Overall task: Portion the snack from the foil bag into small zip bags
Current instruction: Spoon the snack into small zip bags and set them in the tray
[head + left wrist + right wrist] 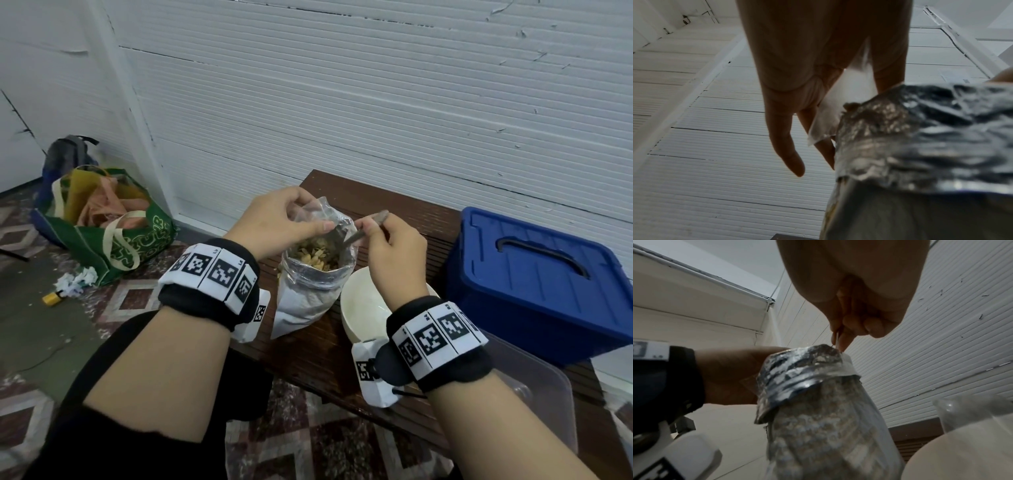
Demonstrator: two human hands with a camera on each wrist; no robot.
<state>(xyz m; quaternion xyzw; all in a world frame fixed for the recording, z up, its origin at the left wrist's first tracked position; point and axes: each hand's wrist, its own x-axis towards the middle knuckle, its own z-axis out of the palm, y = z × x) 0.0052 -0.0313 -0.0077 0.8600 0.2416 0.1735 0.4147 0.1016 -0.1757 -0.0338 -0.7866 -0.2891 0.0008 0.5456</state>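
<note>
Silver foil lines the rolled-down mouth of the foil bag [310,284], which stands upright near the left edge of the dark slatted wooden table [421,219]. Head view: pale, elongated snack pieces [317,255] fill the bag. A small clear zip bag [320,212] is held over the bag's mouth, pinched at its rim by the left hand [274,222]. The right hand [394,246] grasps the handle of a grey spoon [363,229] whose bowl dips into the opening. A white rounded bowl [359,308] sits just right of the foil bag, and a blue plastic lidded box [534,284] with a recessed handle stands toward the table's right edge. On the patterned floor lies a green fabric tote [113,236] with cream printed lettering, not legible. Both wrists carry black bands with square black-and-white coded markers; small characters beside them are too small to read.

Left wrist view: the thumb and fingers [785,129] pinch translucent film of the zip bag [830,116] beside the crinkled foil collar [910,138].

Right wrist view: curled fingers [859,326] clench the thin spoon handle above the foil bag's wrinkled, matte-sided body [824,426]; the bowl's smooth wall [962,451] lies at lower right.
</note>
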